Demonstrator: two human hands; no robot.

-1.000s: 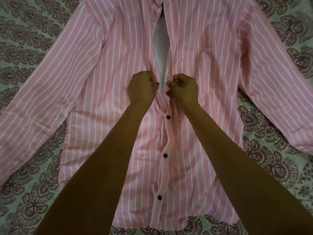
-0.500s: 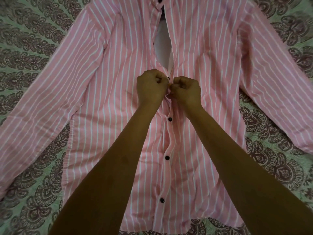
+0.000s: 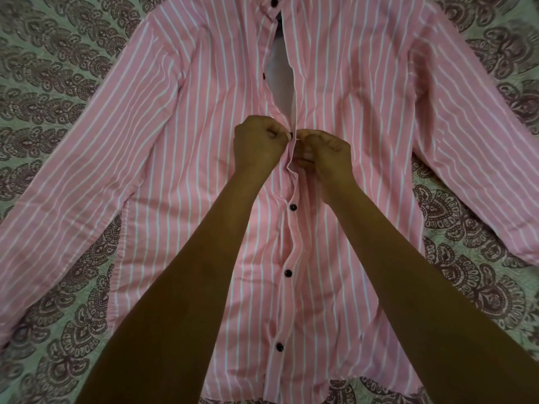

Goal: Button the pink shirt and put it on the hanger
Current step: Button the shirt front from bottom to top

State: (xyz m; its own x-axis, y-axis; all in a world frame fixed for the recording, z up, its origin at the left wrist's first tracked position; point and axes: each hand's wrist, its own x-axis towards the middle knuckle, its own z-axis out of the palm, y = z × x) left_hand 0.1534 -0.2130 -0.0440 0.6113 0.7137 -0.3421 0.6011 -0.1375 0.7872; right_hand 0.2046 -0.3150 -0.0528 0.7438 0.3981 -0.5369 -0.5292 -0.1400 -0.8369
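Observation:
The pink shirt (image 3: 186, 158) with white stripes lies face up, sleeves spread wide. Three dark buttons (image 3: 288, 273) below my hands are fastened along the placket. At mid-chest my left hand (image 3: 258, 147) pinches the left placket edge with a dark button at its fingertips. My right hand (image 3: 323, 154) pinches the right placket edge beside it, the two hands almost touching. Above them the front gapes open, showing the pale inside (image 3: 281, 83). A collar button (image 3: 274, 2) sits at the top. No hanger is in view.
A green bedspread (image 3: 52, 91) with dark paisley patterns lies under the shirt and fills the frame on every side. My forearms cross over the shirt's lower half.
My two hands drew together at the mid-chest button, then parted slightly as the right hand's fingers uncurled a little. The view has tilted, so the collar button shows.

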